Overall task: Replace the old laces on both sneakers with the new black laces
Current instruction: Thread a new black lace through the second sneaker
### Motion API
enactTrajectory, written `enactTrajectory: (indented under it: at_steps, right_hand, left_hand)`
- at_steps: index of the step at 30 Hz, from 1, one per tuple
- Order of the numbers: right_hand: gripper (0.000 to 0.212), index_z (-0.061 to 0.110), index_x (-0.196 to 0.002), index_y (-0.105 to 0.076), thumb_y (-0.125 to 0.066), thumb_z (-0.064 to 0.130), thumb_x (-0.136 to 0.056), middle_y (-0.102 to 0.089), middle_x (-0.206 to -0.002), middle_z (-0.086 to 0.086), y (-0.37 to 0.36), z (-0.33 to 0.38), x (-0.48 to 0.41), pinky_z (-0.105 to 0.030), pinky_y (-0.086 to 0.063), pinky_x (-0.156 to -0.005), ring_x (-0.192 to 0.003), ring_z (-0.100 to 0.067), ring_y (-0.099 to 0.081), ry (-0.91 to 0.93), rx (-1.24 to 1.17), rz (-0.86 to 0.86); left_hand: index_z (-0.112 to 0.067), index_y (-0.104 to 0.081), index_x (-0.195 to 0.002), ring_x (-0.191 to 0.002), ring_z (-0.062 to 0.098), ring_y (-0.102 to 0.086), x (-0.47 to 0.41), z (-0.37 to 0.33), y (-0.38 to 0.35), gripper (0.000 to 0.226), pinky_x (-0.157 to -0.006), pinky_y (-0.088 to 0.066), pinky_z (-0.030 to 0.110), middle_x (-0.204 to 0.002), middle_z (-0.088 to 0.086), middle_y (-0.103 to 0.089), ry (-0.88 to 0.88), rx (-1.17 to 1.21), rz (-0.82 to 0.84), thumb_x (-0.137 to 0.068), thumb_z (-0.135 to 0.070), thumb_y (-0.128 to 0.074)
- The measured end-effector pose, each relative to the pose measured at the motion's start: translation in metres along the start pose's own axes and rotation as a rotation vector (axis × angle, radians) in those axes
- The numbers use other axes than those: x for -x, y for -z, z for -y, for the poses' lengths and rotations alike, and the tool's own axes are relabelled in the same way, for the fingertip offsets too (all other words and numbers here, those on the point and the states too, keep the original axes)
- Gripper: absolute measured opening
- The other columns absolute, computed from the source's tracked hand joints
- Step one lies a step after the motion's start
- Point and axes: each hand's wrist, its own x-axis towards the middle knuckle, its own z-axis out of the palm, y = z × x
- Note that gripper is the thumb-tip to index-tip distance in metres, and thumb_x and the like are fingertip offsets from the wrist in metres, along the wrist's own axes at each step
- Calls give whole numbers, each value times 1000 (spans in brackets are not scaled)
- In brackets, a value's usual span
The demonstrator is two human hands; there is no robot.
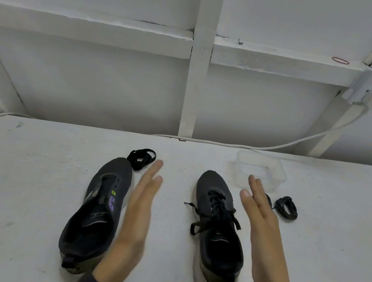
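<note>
While the left sneaker [96, 212] lies unlaced, a person's left hand [138, 214] and right hand [262, 225] hover empty, fingers straight, flanking the laced right sneaker [219, 245]; unthreading its old lace [215, 209] seems next. One black lace coil [141, 159] waits beyond the left toe, a second coil [287, 207] at far right.
</note>
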Motion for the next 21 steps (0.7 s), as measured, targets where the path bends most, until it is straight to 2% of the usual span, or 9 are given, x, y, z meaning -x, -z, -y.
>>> enactTrajectory:
  at_steps: [3, 6, 8, 10, 13, 15, 17, 21]
  right_hand:
    - [47, 46, -139, -46, -55, 35, -94, -31, -148, 37, -27, 12, 12, -4, -27, -93, -120, 33, -29, 36, -65, 76]
    - [48, 46, -139, -47, -57, 35, -93, -33, -147, 37, -65, 6, 22, -9, -28, -96, -127, 24, -31, -19, -106, 222]
    - [48, 49, -138, -46, -57, 39, -92, -31, -148, 36, -94, -3, 26, -17, -24, -102, -132, 15, -30, -96, -112, 334]
    - [47, 50, -139, -45, -56, 44, -94, -30, -151, 32, -123, -16, 27, -22, -23, -108, -138, 8, -26, -165, -114, 419]
    - [50, 44, -145, -38, -50, 48, -97, -25, -156, 24, -168, -34, 20, -24, -20, -114, -142, 4, -21, -206, -70, 460]
    - [52, 43, -146, -37, -51, 50, -97, -20, -160, 20, -194, -46, 15, -23, -20, -115, -141, 6, -21, -204, -99, 468]
    - [51, 40, -147, -38, -52, 44, -98, -16, -160, 19, -213, -57, 11, -22, -26, -114, -140, 4, -24, -220, -131, 445]
    - [52, 40, -147, -37, -53, 28, -99, -7, -163, 17, -226, -70, 7, -31, -30, -117, -145, -5, -23, -225, -123, 401]
  left_hand:
    - [-34, -54, -134, -121, -20, -43, -5, -27, 38, 39, -93, -36, 6, -134, -30, -54, -98, -32, -100, -100, -18, -47]
    - [-35, -54, -134, -112, -26, -44, -14, -35, 80, 39, -86, -34, 3, -134, -29, -51, -94, -126, -165, -100, -18, -47]
    - [-34, -53, -135, -118, -19, -44, -23, -28, 107, 39, -92, -30, 7, -139, -23, -48, -27, -195, -190, -100, -19, -48]
    - [-32, -50, -138, -130, -4, -38, -31, -17, 126, 40, -100, -26, 17, -145, -17, -43, 57, -283, -179, -101, -20, -47]
    - [-29, -44, -144, -125, -2, -35, -37, 2, 140, 42, -98, -27, 18, -144, -16, -40, 199, -323, -107, -102, -25, -47]
    - [-27, -39, -148, -129, -2, -38, -38, 14, 141, 48, -104, -31, 19, -148, -17, -37, 266, -269, -47, -101, -30, -49]
    - [-29, -34, -150, -138, 4, -36, -39, 25, 143, 55, -115, -30, 29, -155, -14, -31, 291, -242, -21, -99, -33, -53]
    - [-29, -25, -153, -145, 5, -23, -41, 33, 146, 56, -121, -23, 34, -160, -15, -19, 278, -296, 2, -101, -30, -48]
